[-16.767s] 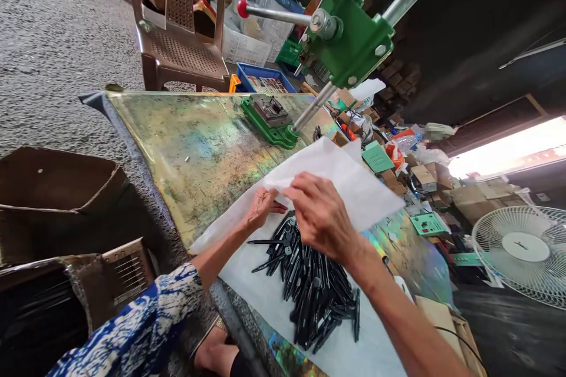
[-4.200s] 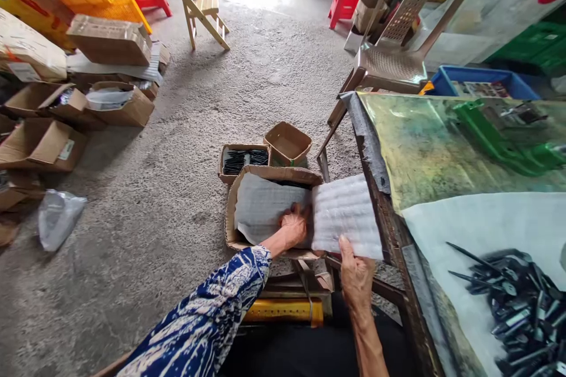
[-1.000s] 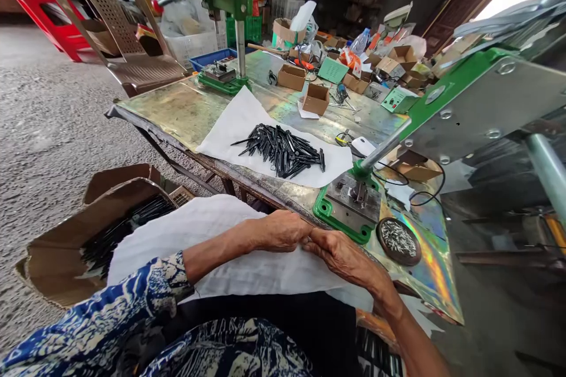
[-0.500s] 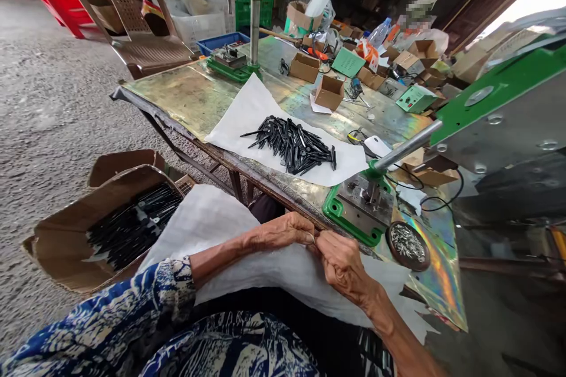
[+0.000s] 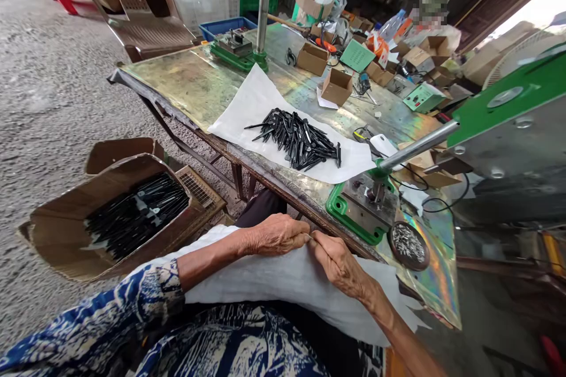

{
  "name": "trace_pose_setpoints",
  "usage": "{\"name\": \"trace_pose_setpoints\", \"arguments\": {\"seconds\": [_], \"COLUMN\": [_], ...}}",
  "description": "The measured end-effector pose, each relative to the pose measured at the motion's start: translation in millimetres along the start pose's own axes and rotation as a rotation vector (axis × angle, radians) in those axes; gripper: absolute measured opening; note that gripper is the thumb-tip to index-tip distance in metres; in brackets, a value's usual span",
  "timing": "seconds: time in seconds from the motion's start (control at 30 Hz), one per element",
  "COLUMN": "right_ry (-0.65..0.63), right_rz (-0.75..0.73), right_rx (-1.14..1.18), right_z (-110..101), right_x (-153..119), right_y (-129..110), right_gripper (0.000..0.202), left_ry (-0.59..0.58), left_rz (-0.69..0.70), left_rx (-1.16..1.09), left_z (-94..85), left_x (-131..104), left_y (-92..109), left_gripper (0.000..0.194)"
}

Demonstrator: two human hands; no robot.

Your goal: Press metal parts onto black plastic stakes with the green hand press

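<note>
Over my lap, my left hand (image 5: 280, 234) and my right hand (image 5: 336, 260) meet fingertip to fingertip. Both are closed in a pinch, and something tiny and pale shows where they come together, too small to name. A white sheet (image 5: 260, 274) is spread across my lap beneath them. Ahead on the table, a pile of thin black pointed pieces (image 5: 296, 136) rests on a white paper sheet (image 5: 241, 109). Just beyond my right hand stands the green base of a press (image 5: 338, 206). A round dish of small silvery metal parts (image 5: 409, 245) sits to its right.
On the floor at left, a cardboard box (image 5: 57, 235) holds many black rods. A second green press (image 5: 239, 56) stands at the table's far left, near a plastic chair (image 5: 145, 29). Small open boxes (image 5: 336, 88), cables and tools crowd the table's back.
The view has shifted slightly, showing more of the floor box. My hands stay together; their fingertips have drawn a little apart, and the lap sheet lies lower at left.
</note>
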State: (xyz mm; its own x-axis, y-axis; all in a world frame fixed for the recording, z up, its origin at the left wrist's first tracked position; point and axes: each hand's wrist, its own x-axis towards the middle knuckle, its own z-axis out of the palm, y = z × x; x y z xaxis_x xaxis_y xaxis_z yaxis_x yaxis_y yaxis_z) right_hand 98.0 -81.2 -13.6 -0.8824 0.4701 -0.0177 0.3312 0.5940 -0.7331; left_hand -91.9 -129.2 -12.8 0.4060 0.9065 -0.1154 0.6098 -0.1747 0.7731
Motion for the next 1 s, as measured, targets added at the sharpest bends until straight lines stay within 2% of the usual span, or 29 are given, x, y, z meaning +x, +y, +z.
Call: {"name": "trace_pose_setpoints", "arguments": {"seconds": [0.2, 0.43, 0.63, 0.73, 0.8, 0.9, 1.0], "right_ry": [0.069, 0.177, 0.299, 0.331, 0.353, 0.368, 0.273], "right_rz": [0.017, 0.167, 0.298, 0.322, 0.334, 0.362, 0.331], "right_rx": [0.064, 0.396, 0.623, 0.672, 0.692, 0.729, 0.68], "right_z": [1, 8, 18, 24, 28, 29, 22], "right_x": [5, 11, 15, 18, 19, 18, 14], "right_y": [-5, -17, -16, -15, -14, -12, -10], "right_gripper": [0.025, 0.032, 0.034, 0.032, 0.033, 0.035, 0.036], "left_ry": [-0.016, 0.192, 0.302, 0.345, 0.362, 0.375, 0.303], "left_rz": [-0.023, 0.153, 0.232, 0.274, 0.23, 0.041, -0.118], "left_rx": [0.173, 0.342, 0.594, 0.627, 0.58, 0.377, 0.107], "left_z": [-1.6, 20.8, 27.9, 31.0, 33.1, 30.8, 19.2], "left_x": [-6, -10, -10, -8, -6, -5, -7], "left_y": [9, 1, 0, -1, -3, -4, -1], "left_gripper": [0.019, 0.014, 0.023, 0.028, 0.026, 0.02, 0.022]}}
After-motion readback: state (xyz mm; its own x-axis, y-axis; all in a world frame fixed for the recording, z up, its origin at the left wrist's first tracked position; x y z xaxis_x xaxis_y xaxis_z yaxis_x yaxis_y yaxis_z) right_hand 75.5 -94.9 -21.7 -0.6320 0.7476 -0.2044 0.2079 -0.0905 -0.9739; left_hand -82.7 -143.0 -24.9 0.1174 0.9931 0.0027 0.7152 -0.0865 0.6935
